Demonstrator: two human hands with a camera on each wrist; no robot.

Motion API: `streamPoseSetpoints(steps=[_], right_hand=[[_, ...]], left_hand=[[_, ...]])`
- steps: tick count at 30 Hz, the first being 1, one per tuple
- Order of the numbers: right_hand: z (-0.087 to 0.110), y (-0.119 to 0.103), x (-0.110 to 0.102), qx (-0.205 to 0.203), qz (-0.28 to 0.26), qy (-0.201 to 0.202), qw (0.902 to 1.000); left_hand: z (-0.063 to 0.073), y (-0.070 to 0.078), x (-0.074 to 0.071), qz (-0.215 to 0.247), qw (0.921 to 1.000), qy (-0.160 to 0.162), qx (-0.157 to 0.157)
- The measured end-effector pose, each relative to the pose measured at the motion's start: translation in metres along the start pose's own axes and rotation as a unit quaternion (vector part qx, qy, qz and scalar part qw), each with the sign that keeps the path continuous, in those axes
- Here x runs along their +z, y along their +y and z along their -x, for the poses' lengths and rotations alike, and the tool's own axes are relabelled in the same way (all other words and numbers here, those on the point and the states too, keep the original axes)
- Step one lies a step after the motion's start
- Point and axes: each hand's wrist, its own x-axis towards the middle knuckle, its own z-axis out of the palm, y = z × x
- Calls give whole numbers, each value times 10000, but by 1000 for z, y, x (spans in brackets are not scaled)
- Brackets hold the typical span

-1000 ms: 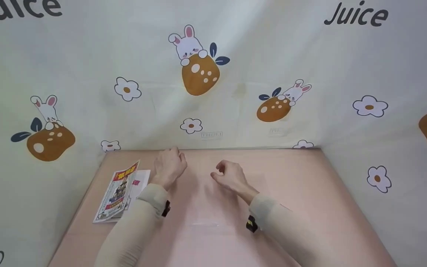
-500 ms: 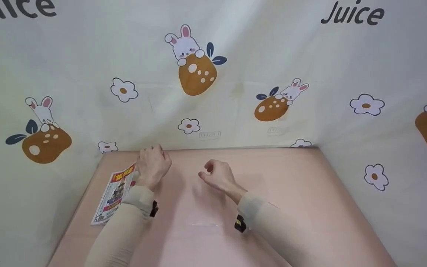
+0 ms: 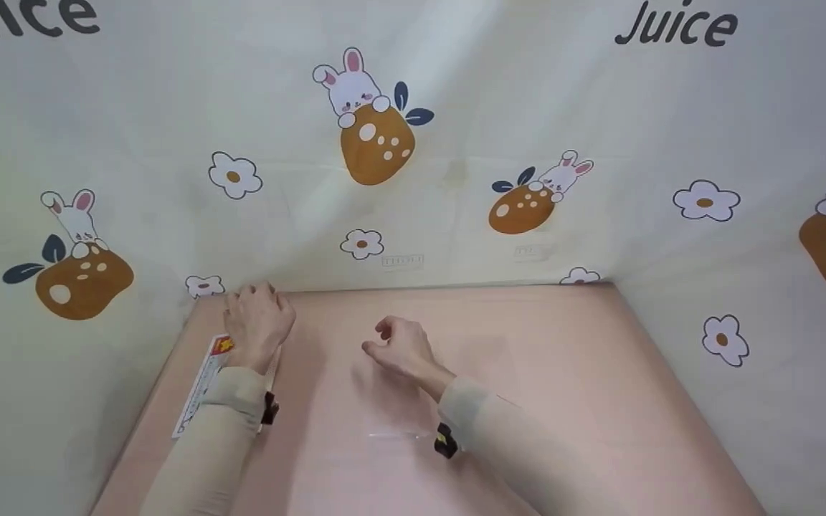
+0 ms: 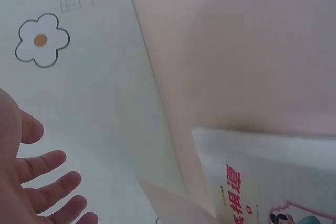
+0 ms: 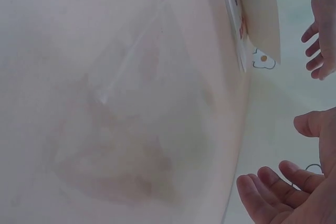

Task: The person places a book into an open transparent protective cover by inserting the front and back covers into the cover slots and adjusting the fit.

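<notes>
A thin booklet [image 3: 196,390] with a red and yellow heading on its cover lies at the left of the pink table. Its cover stands partly lifted, and the left wrist view shows a white page [image 4: 273,156] with red characters. My left hand [image 3: 257,326] is over the booklet's far end, hiding much of it; its fingers [image 4: 52,188] are spread and loosely bent, holding nothing. Apart from the booklet, my right hand [image 3: 402,350] hovers over the middle of the table. Its fingers [image 5: 273,184] are loosely curved around nothing.
The pink tabletop [image 3: 563,387] carries a clear strip [image 3: 399,435] near its middle. A pale cloth wall [image 3: 449,201] with rabbits, fruit and flowers closes off the back and both sides.
My left hand has moved left from beside the booklet to over it, now covering most of the cover. My right hand has drifted left too, and the view has turned slightly right.
</notes>
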Motion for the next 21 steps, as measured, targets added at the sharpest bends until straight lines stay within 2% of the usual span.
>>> streamPoseSetpoints(steps=[3,9,13,17,21], right_hand=[[0,-3,4,31,10,4,10000],[2,-9,15,214,-42,-89,9997],[3,-11,23,235,-141,-92,9996],[6,-12,29,184,-203,-150,9995],[7,-16,32,139,-343,-213,9991]], left_hand=[[1,-11,-3,77,9999,-51,-124],[5,-32,-7,92,9985,-350,-417],[8,-46,-11,79,9953,-820,-516],[13,-57,-11,136,9882,-1368,-681],[18,-66,-11,159,9816,-1671,-910]])
